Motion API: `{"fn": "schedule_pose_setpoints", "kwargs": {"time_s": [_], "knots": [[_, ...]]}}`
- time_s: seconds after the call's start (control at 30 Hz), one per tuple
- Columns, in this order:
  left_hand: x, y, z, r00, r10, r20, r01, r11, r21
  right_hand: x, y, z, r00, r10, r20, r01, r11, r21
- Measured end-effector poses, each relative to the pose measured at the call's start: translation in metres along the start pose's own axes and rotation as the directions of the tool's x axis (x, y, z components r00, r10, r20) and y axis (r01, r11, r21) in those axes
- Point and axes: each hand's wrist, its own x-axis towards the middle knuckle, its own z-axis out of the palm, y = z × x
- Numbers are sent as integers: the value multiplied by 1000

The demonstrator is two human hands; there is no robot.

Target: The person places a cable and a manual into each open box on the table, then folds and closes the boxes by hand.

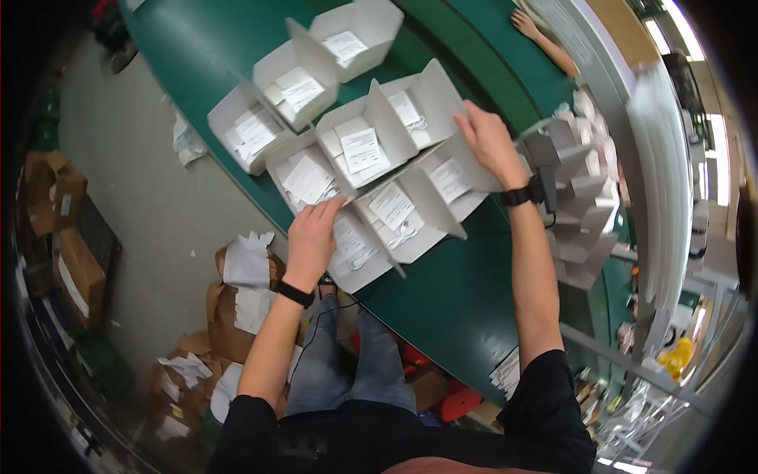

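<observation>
Several open white cardboard boxes stand close together in rows on the green table [410, 316]. Folded printed papers [392, 207] lie inside them, and white cables [404, 234] show in some. My left hand [313, 239] has its fingers closed on the edge of a white box [365, 276] at the near left of the group. At the group's right end, my right hand [487, 142] grips the raised flap of another white box [476, 167] between thumb and fingers. Both wrists wear black bands. A white cable [362, 257] lies in the near left box.
More upright grey-white boxes [580, 197] crowd the table at the right. Across the table rests another person's hand [524, 24]. Brown cartons with torn paper [229, 316] lie on the floor at left. A paper stack [507, 371] sits by the near table edge.
</observation>
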Motion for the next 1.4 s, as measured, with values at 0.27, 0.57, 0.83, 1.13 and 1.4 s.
{"fn": "schedule_pose_setpoints", "kwargs": {"time_s": [0.27,0.57,0.83,1.13,1.4], "knots": [[17,-13,4,873,274,403,-275,960,-58,-175,-17,-2,864,482,-146,-475,876,84],[64,98,118,288,760,582,-655,600,-460,-415,-63,1,243,919,-310,-917,322,234],[41,239,215,-36,846,532,-682,369,-632,-521,-55,-62,-46,922,-384,-954,73,291],[49,313,281,-12,896,444,-646,332,-687,-552,-4,-118,-115,897,-427,-954,21,300],[96,350,330,104,856,506,-663,439,-607,-540,101,-137,70,845,-530,-954,211,211]]}}
